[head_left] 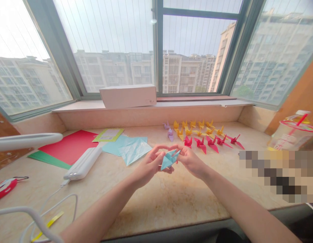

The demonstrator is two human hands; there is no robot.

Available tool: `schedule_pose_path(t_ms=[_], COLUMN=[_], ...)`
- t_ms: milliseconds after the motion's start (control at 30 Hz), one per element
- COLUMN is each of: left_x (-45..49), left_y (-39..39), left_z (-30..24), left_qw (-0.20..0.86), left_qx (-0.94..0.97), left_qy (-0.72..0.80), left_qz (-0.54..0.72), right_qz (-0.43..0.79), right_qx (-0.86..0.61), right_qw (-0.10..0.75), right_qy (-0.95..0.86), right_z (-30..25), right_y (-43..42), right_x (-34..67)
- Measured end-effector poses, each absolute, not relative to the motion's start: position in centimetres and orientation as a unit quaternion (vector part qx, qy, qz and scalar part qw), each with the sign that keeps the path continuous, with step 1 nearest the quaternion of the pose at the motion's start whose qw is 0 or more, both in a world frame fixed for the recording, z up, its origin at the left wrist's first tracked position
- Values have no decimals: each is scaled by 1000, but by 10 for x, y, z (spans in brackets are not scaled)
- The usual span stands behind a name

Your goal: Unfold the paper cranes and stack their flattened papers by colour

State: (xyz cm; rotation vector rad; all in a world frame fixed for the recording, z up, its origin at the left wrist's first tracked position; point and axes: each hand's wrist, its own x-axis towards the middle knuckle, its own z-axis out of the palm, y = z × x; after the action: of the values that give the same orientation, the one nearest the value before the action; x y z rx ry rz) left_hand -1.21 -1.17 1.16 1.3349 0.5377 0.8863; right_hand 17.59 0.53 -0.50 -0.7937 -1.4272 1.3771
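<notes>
In the head view, both hands meet near the middle, over the pale stone surface (156,209). The left hand (154,159) grips a folded blue paper (169,161), its thumb against the near side and fingers curled beneath. The right hand (187,159) pinches the same paper at its right end, where narrow points stick up. The paper is thus held between the two hands.

Beyond the right hand stand rows of paper birds: five red birds (212,144) nearest, yellow birds (192,124) behind, and two purple birds (170,134) at the left end. Left of the hands lies a creased pale blue sheet (134,150), then a red sheet (72,146) partly over a green sheet (48,160). A white power bank (82,163) with a cable plugged in lies nearer. A white box (128,96) sits on the sill, and a cup (289,135) with a red straw stands at far right.
</notes>
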Motion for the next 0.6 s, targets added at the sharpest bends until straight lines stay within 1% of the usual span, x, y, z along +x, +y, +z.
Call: schedule_pose_path(t_ms=[67,133,233,300,367,433,500,600], left_x=[-12,-13,-13,-12,-11,-11,-11,-10], left_y=[-11,-11,-8,-6,-4,-2,0,1], left_z=[11,11,9,8,6,5,3,-2], left_qw=[670,668,653,631,596,560,531,485], left_qx=[592,592,581,570,567,574,590,621], left_qy=[229,233,257,281,303,315,320,336], left_qz=[385,385,413,444,480,508,518,515], right_qz=[551,522,434,379,364,379,392,383], right_qx=[-335,-348,-380,-390,-386,-377,-376,-384], right_qw=[497,529,605,638,635,606,579,564], right_qy=[-581,-571,-549,-544,-562,-589,-609,-622], right_z=[-5,-4,-4,-3,-4,-7,-10,-15], right_y=[7,9,11,10,8,5,3,3], right_x=[175,176,180,181,181,178,174,171])
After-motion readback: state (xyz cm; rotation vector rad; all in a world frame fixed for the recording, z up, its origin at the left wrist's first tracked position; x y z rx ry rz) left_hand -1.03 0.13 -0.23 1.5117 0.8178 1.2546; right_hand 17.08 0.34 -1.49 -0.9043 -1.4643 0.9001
